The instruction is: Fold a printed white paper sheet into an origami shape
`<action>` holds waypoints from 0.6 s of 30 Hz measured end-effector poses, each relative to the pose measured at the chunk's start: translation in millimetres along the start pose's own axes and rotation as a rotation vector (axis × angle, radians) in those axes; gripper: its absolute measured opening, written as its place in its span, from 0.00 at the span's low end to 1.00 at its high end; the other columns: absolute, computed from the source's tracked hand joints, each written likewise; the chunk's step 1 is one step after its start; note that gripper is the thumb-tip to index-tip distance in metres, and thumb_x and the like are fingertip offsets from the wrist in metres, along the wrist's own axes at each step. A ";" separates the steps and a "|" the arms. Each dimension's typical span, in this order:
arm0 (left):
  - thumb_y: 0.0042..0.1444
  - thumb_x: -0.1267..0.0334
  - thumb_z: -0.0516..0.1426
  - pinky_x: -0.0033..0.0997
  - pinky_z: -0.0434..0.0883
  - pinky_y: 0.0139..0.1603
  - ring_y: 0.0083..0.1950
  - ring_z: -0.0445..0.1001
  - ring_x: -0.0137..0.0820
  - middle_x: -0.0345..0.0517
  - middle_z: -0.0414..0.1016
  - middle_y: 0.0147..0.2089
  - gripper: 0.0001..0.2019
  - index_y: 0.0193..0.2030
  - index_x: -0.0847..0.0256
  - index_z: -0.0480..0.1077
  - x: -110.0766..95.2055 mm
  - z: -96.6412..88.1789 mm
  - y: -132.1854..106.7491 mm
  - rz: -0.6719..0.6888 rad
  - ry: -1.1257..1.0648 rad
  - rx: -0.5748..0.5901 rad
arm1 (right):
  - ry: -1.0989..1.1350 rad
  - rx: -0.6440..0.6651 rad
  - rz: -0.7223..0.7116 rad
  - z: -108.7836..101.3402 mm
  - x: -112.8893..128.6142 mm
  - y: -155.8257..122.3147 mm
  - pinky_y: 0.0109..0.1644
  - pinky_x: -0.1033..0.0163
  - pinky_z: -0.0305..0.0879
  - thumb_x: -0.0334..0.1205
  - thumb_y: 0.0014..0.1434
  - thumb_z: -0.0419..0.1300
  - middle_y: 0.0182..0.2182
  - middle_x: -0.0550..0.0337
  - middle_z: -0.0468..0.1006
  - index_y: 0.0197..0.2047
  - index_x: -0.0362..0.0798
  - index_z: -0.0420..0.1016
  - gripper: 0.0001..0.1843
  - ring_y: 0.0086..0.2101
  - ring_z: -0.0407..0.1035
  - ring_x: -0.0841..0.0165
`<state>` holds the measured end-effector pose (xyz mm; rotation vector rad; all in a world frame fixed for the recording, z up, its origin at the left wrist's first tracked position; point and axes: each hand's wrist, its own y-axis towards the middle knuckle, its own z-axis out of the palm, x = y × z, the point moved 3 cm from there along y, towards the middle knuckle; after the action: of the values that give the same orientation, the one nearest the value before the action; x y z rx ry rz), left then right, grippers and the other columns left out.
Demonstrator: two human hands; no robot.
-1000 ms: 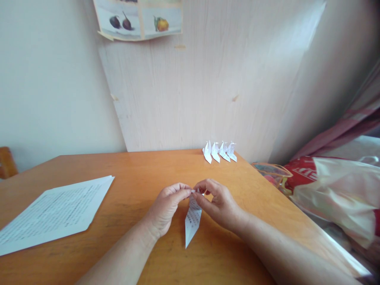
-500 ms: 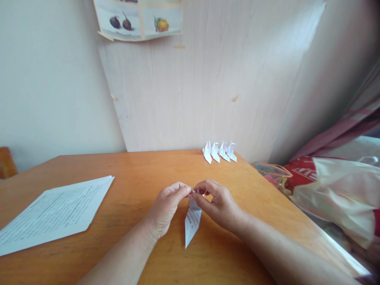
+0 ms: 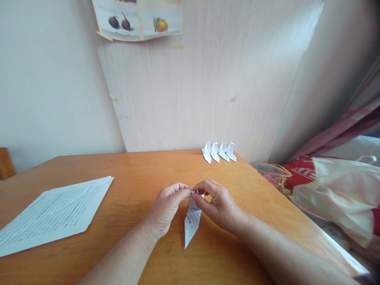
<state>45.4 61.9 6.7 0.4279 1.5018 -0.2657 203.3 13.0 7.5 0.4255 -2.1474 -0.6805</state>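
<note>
A folded paper piece (image 3: pixel 192 221) with printed characters hangs between my hands, its long pointed end toward me above the wooden table. My left hand (image 3: pixel 172 204) pinches a small tip at its upper end between thumb and forefinger. Right beside it, my right hand (image 3: pixel 215 204) is closed on the same upper part, thumb and fingers pressed together. The fingers hide most of the top folds. Farther back stand several folded paper cranes (image 3: pixel 219 152) in a row at the table's far edge.
A stack of printed sheets (image 3: pixel 56 213) lies on the wooden table (image 3: pixel 142 170) at the left. Beyond the table's right edge are a red and white plastic bag (image 3: pixel 335 190) and a curtain (image 3: pixel 341 122). A fruit picture (image 3: pixel 139 23) hangs on the wall behind.
Almost nothing differs. Both hands keep their pinch on the folded paper, with only a very slight shift of the fingertips. The view has moved a trace.
</note>
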 end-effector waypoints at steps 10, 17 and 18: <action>0.56 0.58 0.60 0.31 0.65 0.45 0.39 0.68 0.33 0.39 0.72 0.32 0.08 0.32 0.59 0.73 -0.9 -2.0 1.0 0.085 0.075 -0.024 | -0.008 -0.004 -0.003 -1.1 1.6 0.2 0.39 0.63 0.66 0.36 0.63 0.62 0.33 0.61 0.79 0.38 0.50 0.76 0.01 0.34 0.72 0.68; 0.58 0.58 0.60 0.32 0.66 0.47 0.42 0.71 0.35 0.43 0.74 0.37 0.07 0.35 0.59 0.74 -5.7 -3.2 0.3 0.250 0.297 -0.043 | -0.014 -0.007 -0.011 -1.1 2.3 1.1 0.39 0.63 0.66 0.37 0.63 0.61 0.33 0.60 0.79 0.38 0.50 0.76 0.03 0.34 0.73 0.68; 0.59 0.58 0.60 0.32 0.66 0.47 0.43 0.71 0.36 0.43 0.75 0.37 0.07 0.35 0.59 0.74 -5.8 -3.6 0.5 0.258 0.311 -0.045 | -0.012 -0.006 -0.009 -1.3 2.2 1.2 0.39 0.63 0.66 0.37 0.63 0.61 0.33 0.60 0.79 0.38 0.50 0.76 0.03 0.34 0.72 0.68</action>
<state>42.0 63.3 12.5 0.6425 1.7304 0.0420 202.9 12.4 10.2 0.4290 -2.1558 -0.6960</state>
